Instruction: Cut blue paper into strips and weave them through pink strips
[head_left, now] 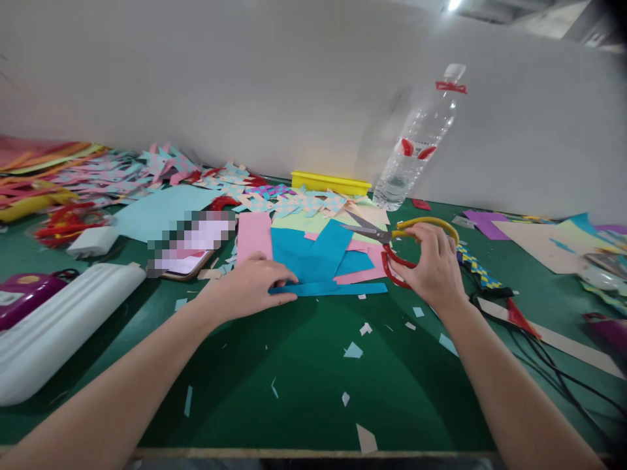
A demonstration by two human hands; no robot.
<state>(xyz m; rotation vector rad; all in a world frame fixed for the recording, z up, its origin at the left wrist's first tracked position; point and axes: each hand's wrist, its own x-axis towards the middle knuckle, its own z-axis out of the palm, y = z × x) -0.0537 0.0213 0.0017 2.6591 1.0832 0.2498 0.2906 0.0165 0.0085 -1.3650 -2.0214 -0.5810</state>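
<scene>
My left hand [259, 281] has its thumb and fingers closed on the left end of a narrow blue paper strip [360, 288]. Wider blue paper [296, 251] lies just behind the strip, with a pink strip [253, 235] to its left and more pink and pale green paper around it. In my right hand [434, 261] are scissors [386, 235] with one yellow and one red handle. Their blades are spread apart, pointing left above the papers, clear of the narrow strip.
A phone [198, 245] and a white charger [93, 241] lie to the left, near a long white object [68, 326]. Behind are a yellow tray [330, 183] and a tilted water bottle [416, 143]. Black cables [543, 359] run at the right; paper scraps dot the green table [313, 405].
</scene>
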